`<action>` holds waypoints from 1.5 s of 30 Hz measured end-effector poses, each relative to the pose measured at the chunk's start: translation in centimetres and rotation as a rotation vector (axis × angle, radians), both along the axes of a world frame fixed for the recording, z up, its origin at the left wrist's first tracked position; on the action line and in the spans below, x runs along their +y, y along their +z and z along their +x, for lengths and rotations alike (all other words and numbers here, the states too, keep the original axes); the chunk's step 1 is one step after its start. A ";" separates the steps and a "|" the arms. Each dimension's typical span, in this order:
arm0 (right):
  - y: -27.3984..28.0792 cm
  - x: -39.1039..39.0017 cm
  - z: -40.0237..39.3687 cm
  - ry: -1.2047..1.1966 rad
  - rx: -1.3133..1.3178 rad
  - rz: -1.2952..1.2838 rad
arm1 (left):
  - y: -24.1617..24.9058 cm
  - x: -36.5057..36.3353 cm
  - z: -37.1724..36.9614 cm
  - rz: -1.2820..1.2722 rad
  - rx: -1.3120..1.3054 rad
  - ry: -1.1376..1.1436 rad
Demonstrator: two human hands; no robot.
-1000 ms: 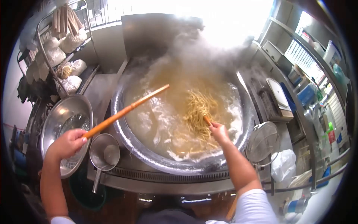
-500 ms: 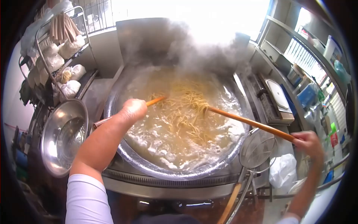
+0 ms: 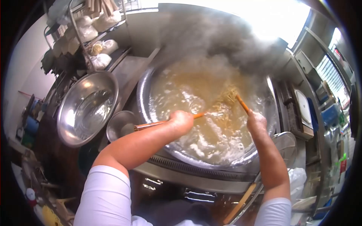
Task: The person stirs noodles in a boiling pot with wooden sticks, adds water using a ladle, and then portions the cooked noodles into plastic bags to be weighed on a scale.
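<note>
A wide metal cauldron (image 3: 142, 96) holds bubbling, cloudy liquid with yellow noodles (image 3: 228, 98) bunched right of its middle. My left hand (image 3: 181, 122), above the front left of the cauldron, is closed around one wooden stick (image 3: 199, 115); its tip reaches the liquid near the noodles. Closed on a second wooden stick (image 3: 243, 104), my right hand (image 3: 257, 122) is over the right side of the cauldron. That stick's far end meets the noodles. Steam hides part of the cauldron's back.
A large steel basin (image 3: 67, 126) stands at the left, with a smaller metal bowl (image 3: 115, 128) beside the cauldron. Bagged goods (image 3: 101, 61) fill a rack behind. A mesh strainer (image 3: 285, 145) and a white plastic bag (image 3: 298, 179) lie at the right.
My right hand has come inward and over the cauldron with its stick. The noodles have gathered into a smaller bunch. The view has shifted, and the small metal bowl now shows.
</note>
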State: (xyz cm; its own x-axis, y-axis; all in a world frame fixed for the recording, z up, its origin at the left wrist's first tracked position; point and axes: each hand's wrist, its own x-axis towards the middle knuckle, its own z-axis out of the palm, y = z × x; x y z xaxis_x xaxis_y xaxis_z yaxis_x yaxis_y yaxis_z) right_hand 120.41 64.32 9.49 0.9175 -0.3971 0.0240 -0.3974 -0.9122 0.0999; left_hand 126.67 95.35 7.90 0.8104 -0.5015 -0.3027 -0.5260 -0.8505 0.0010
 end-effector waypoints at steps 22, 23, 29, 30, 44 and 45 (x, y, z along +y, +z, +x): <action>1.8 -3.4 -8.7 -0.153 0.051 0.987 | 8.7 24.1 -9.2 -0.147 0.405 0.099; 0.7 -0.8 -7.1 -0.180 0.004 1.004 | 9.2 26.3 -9.2 -0.212 0.432 0.140; -6.8 4.2 2.9 -0.244 -0.293 1.227 | 15.0 29.4 -7.5 -0.402 0.527 0.474; -7.3 3.9 3.1 -0.252 -0.303 1.235 | 15.3 28.7 -6.5 -0.445 0.473 0.470; 25.3 -9.7 -26.9 -0.250 -0.136 0.619 | 5.0 -0.6 7.2 0.172 -0.191 -0.003; 26.7 -9.5 -28.8 -0.261 -0.168 0.601 | 4.4 -1.1 6.6 0.173 -0.184 -0.016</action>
